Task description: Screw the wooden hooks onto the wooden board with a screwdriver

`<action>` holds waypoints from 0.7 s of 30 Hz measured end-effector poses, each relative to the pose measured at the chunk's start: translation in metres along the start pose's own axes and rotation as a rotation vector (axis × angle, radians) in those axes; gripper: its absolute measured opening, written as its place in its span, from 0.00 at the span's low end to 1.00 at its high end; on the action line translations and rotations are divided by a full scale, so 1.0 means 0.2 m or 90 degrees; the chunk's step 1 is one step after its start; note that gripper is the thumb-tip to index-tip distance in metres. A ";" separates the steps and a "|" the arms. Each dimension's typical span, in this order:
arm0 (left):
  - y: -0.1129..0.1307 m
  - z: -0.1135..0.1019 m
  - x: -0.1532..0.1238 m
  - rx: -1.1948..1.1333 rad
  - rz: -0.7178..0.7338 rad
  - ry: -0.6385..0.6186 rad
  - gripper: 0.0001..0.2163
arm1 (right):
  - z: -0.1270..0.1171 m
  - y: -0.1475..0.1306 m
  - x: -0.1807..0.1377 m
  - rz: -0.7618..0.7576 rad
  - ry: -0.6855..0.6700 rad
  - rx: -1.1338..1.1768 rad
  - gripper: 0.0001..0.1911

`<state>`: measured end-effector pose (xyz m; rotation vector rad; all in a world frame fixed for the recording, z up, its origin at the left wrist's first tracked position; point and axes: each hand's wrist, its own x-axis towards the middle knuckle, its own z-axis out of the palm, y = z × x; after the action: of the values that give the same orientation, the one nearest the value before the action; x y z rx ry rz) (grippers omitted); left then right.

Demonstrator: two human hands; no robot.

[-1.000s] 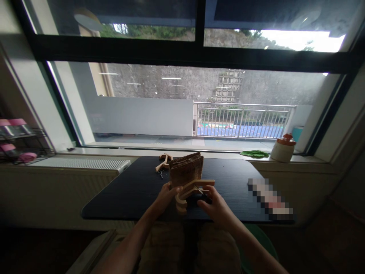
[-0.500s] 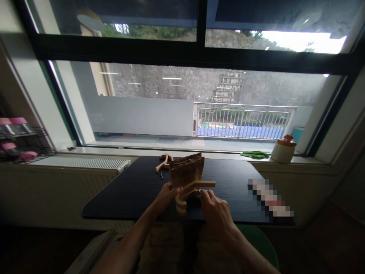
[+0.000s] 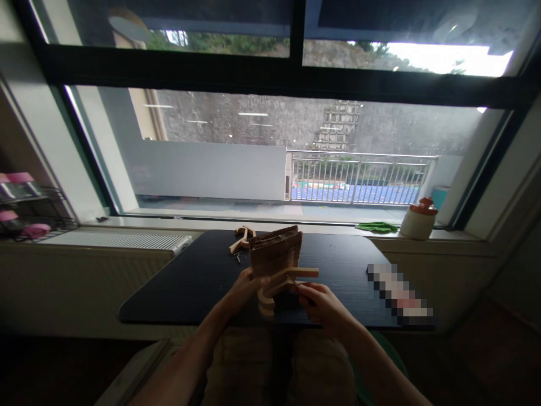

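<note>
My left hand (image 3: 244,288) is closed round a pale wooden piece (image 3: 302,272) with a hooked lower end, thumb on top. Just behind that piece a brown cardboard block (image 3: 274,256) stands on the table, its top edge ragged. My right hand (image 3: 322,300) pinches a thin dark tool (image 3: 292,280) whose tip meets the inner side of the wooden piece; its exact kind is too small to make out. Farther back on the left lie more wooden pieces (image 3: 244,239) and a few small screws (image 3: 238,257).
The dark table (image 3: 177,287) stands against a window sill. On the sill are a green cloth (image 3: 377,226) and a white jar (image 3: 418,223) with an orange top. A blurred-out long object (image 3: 399,293) lies at the right edge. A radiator (image 3: 139,242) is at left.
My right hand has turned about the tool, its wrist and forearm swinging slightly right. The tool's tip stays at the wooden piece. My left hand keeps its hold.
</note>
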<state>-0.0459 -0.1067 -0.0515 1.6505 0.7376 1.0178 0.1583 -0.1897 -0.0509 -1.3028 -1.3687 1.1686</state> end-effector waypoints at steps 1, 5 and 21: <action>0.00 -0.01 0.00 0.009 -0.002 -0.009 0.18 | 0.00 0.00 0.00 0.005 -0.001 0.011 0.23; 0.03 -0.02 0.01 0.081 0.012 -0.015 0.23 | 0.01 0.02 0.01 -0.034 0.043 0.008 0.22; 0.02 0.07 0.04 0.007 -0.053 0.045 0.16 | 0.02 -0.02 -0.10 -0.277 0.231 -0.763 0.18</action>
<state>-0.0289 -0.1074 -0.0469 1.5870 0.8524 1.0185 0.1550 -0.2096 -0.0466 -1.7166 -1.9887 -0.3095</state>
